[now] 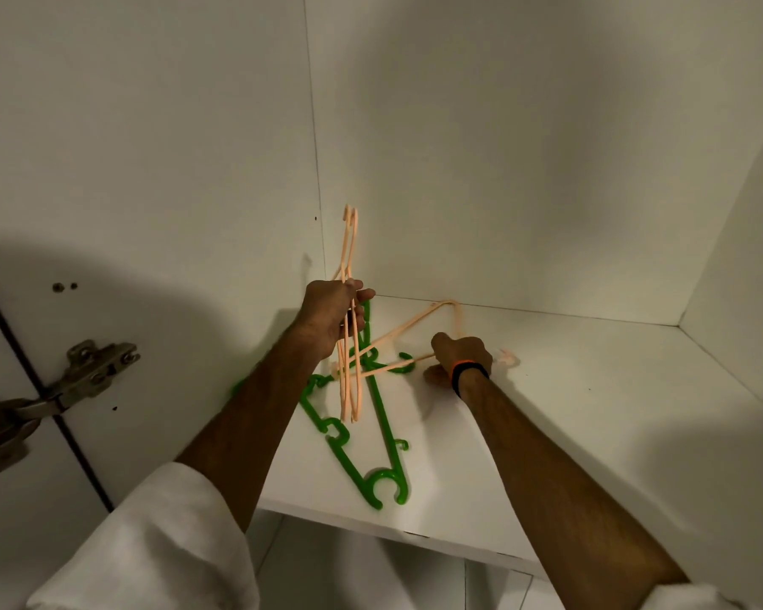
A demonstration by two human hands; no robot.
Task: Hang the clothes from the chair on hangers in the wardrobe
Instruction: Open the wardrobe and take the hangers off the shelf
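My left hand [333,317] is shut on a pair of thin peach hangers [350,253], held upright above the white wardrobe shelf [569,411]. My right hand [461,356], with a black and orange band on the wrist, grips another peach hanger [415,325], lifted at an angle off the shelf; its hook end is blurred to the right of the hand. Two green plastic hangers [371,460] lie flat on the shelf below both hands, hooks toward the front edge. No clothes or chair are in view.
White wardrobe walls close in the shelf at the back, left and right. A metal door hinge [58,389] sits on the left panel. Below the shelf's front edge [371,528] a lower compartment opens.
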